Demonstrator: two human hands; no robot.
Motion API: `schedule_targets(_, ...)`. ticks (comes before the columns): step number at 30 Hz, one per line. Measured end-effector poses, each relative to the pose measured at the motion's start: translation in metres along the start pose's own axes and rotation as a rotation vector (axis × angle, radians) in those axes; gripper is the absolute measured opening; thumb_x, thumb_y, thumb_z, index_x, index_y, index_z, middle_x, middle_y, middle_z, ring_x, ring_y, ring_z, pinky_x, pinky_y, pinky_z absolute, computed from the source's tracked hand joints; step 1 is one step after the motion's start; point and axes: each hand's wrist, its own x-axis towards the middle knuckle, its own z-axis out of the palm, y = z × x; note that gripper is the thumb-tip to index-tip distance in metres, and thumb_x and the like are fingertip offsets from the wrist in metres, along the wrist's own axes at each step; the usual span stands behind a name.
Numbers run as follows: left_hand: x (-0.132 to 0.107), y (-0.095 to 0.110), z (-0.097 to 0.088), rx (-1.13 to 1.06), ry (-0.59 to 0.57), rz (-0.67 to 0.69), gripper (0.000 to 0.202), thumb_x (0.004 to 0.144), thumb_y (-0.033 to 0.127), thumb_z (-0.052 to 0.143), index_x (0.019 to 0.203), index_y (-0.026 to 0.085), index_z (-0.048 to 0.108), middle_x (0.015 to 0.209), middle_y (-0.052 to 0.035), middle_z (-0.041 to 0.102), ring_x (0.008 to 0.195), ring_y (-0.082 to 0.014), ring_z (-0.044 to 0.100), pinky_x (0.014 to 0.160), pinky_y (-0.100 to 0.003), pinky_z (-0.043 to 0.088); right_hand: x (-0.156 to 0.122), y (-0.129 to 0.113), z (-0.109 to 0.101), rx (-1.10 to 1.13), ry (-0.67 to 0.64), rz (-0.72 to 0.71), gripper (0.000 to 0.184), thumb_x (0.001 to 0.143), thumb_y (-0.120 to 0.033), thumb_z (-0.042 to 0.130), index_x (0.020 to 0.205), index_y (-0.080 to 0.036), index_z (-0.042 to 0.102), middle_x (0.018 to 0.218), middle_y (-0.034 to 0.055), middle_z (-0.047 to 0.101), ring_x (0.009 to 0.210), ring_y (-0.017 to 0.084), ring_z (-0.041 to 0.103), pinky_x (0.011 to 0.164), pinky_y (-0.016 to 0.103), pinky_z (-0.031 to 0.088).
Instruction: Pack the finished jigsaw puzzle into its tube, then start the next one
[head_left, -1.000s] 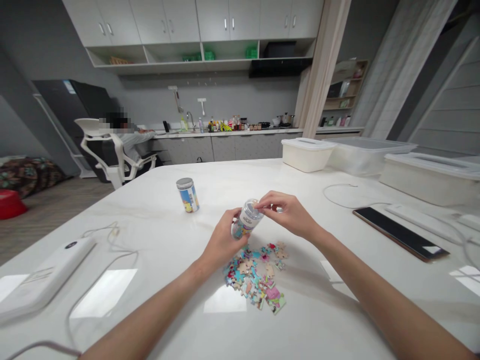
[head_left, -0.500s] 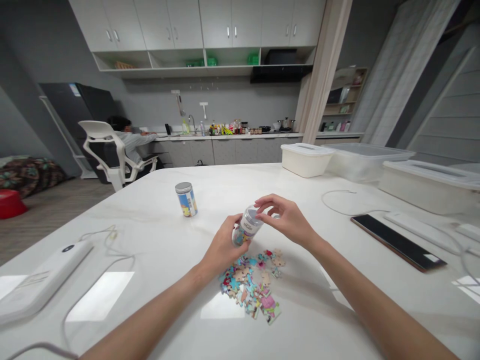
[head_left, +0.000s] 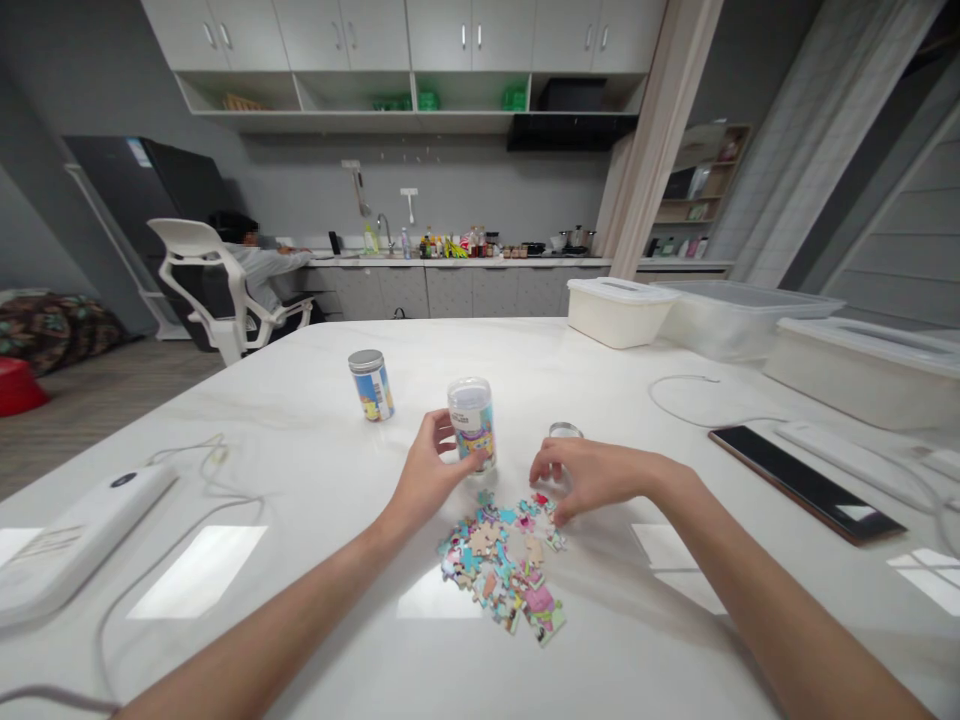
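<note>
My left hand (head_left: pixel 439 465) is closed round a clear jar (head_left: pixel 472 412) with a printed label, upright just behind a heap of jigsaw puzzle pieces (head_left: pixel 487 565). Over the right edge of that heap hovers my right hand (head_left: pixel 589 475), its thumb and fingers apart and curved downward with nothing seen between them. A round silver lid (head_left: pixel 565 430) lies right behind the right hand, partly covered by it. Further back on the left stands a second jar (head_left: pixel 371 386), blue-labelled and capped with a silver lid.
On the white table (head_left: pixel 300 450), a white device (head_left: pixel 82 540) with cables lies at left. At right are a dark phone-like slab (head_left: pixel 802 480), a thin cable and lidded plastic boxes (head_left: pixel 622 312). A person (head_left: pixel 259 265) sits in a white chair beyond the table.
The jar went from tilted to upright and moved slightly left in my left hand. My right hand left the jar's top and lowered rightward to the puzzle pieces.
</note>
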Motion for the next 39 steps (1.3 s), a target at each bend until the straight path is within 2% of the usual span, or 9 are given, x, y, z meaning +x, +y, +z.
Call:
schedule_targets(3, 0.000, 0.001, 0.000, -0.021, 0.010, 0.001, 0.047, 0.073, 0.034, 0.072, 0.109, 0.018, 0.047, 0.114, -0.0115, 0.064, 0.102, -0.0232, 0.064, 0.088, -0.042, 0.053, 0.001, -0.003, 0.002, 0.037, -0.032, 0.034, 0.046, 0.057, -0.031, 0.080, 0.100, -0.021, 0.068, 0.097, 0.0052, 0.063, 0.083, 0.020, 0.060, 0.070, 0.030, 0.048)
schedule_targets(9, 0.000, -0.001, 0.002, 0.058, -0.042, 0.033, 0.049, 0.071, 0.032, 0.074, 0.110, 0.018, 0.047, 0.112, -0.0111, 0.064, 0.102, -0.0230, 0.064, 0.087, -0.042, 0.053, 0.006, -0.004, 0.005, 0.147, -0.089, -0.003, 0.018, 0.067, -0.021, 0.071, 0.085, -0.019, 0.070, 0.086, 0.0039, 0.065, 0.074, 0.015, 0.061, 0.063, 0.025, 0.048)
schedule_targets(15, -0.004, 0.003, 0.003, 0.172, -0.076, 0.123, 0.047, 0.072, 0.029, 0.072, 0.112, 0.019, 0.048, 0.114, -0.0080, 0.062, 0.104, -0.0218, 0.061, 0.089, -0.040, 0.051, 0.009, 0.002, 0.007, 0.213, -0.074, 0.001, 0.022, 0.071, -0.018, 0.068, 0.094, -0.019, 0.069, 0.081, 0.0010, 0.068, 0.072, 0.014, 0.062, 0.063, 0.024, 0.048)
schedule_targets(21, -0.011, 0.009, 0.006, 0.352, -0.141, 0.280, 0.044, 0.073, 0.021, 0.068, 0.113, 0.021, 0.050, 0.114, -0.0059, 0.061, 0.106, -0.0223, 0.059, 0.092, -0.041, 0.049, 0.010, -0.012, 0.003, 0.158, -0.049, -0.002, 0.031, 0.069, -0.003, 0.064, 0.094, -0.018, 0.073, 0.086, 0.0033, 0.070, 0.076, 0.014, 0.063, 0.067, 0.024, 0.049)
schedule_targets(26, -0.013, 0.006, 0.009, 0.388, -0.197, 0.302, 0.046, 0.073, 0.018, 0.066, 0.115, 0.021, 0.049, 0.115, -0.0049, 0.060, 0.107, -0.0216, 0.058, 0.094, -0.040, 0.048, 0.013, -0.013, 0.003, 0.164, -0.040, -0.076, 0.026, 0.068, 0.000, 0.062, 0.083, -0.017, 0.076, 0.080, 0.0028, 0.070, 0.075, 0.015, 0.064, 0.070, 0.025, 0.050)
schedule_targets(30, -0.011, 0.004, 0.008, 0.377, -0.157, 0.278, 0.045, 0.074, 0.022, 0.067, 0.114, 0.021, 0.049, 0.115, -0.0057, 0.060, 0.106, -0.0221, 0.059, 0.092, -0.041, 0.049, 0.007, -0.006, -0.009, 0.178, 0.176, -0.161, 0.015, 0.071, -0.008, 0.064, 0.074, -0.019, 0.074, 0.086, 0.0035, 0.066, 0.073, 0.014, 0.062, 0.071, 0.028, 0.052)
schedule_targets(35, -0.011, 0.006, 0.008, 0.404, -0.143, 0.275, 0.045, 0.074, 0.023, 0.067, 0.115, 0.021, 0.048, 0.114, -0.0062, 0.061, 0.104, -0.0228, 0.059, 0.090, -0.042, 0.049, 0.003, -0.015, -0.025, 0.523, 0.818, -0.286, 0.013, 0.074, -0.032, 0.071, 0.073, -0.019, 0.066, 0.085, 0.0039, 0.061, 0.080, 0.017, 0.062, 0.076, 0.035, 0.056)
schedule_targets(37, -0.013, 0.008, 0.009, 0.410, -0.174, 0.287, 0.046, 0.075, 0.022, 0.067, 0.116, 0.021, 0.047, 0.116, -0.0063, 0.060, 0.105, -0.0228, 0.058, 0.091, -0.042, 0.049, 0.005, -0.025, -0.023, 0.609, 0.912, -0.323, 0.018, 0.072, -0.035, 0.075, 0.075, -0.019, 0.066, 0.083, 0.0032, 0.061, 0.080, 0.016, 0.062, 0.077, 0.035, 0.057)
schedule_targets(39, -0.015, 0.009, 0.009, 0.415, -0.207, 0.310, 0.046, 0.075, 0.021, 0.067, 0.117, 0.022, 0.047, 0.116, -0.0059, 0.059, 0.106, -0.0225, 0.058, 0.091, -0.041, 0.049, 0.008, -0.033, -0.018, 0.610, 0.897, -0.332, 0.020, 0.072, -0.036, 0.075, 0.077, -0.019, 0.067, 0.083, 0.0032, 0.063, 0.080, 0.016, 0.062, 0.077, 0.035, 0.058)
